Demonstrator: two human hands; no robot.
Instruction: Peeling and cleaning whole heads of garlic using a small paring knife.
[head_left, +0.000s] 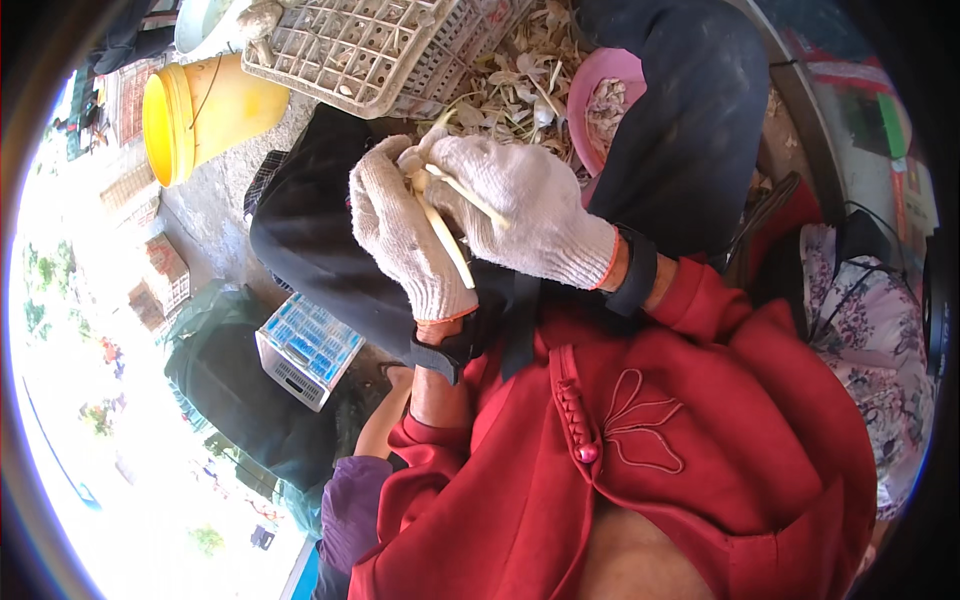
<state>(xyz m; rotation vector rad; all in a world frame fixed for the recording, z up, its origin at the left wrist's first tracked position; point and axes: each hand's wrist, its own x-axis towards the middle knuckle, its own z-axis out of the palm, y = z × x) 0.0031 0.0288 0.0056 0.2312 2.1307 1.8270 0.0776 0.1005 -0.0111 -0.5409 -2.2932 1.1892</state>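
Observation:
Both hands wear off-white knitted gloves and meet above the lap. My left hand (401, 225) is closed around a pale plant, with one light-yellow stalk lying along its palm side. Against it, my right hand (525, 206) grips the upper part and another pale stalk (469, 196). The plant (417, 178) looks like garlic; its head is mostly hidden by the fingers. Beyond the hands lies a heap of pale, dry leaves and stalks (517, 90). A pink basin (577, 97) beside my right leg holds small whitish pieces.
A dirty plastic crate (394, 94) stands ahead, with a yellow bucket (217, 112) lying tilted to its left. A blue-and-white basket (292, 375) sits at lower left, near another person's purple sleeve (352, 502). Patterned floral fabric (870, 322) is at right.

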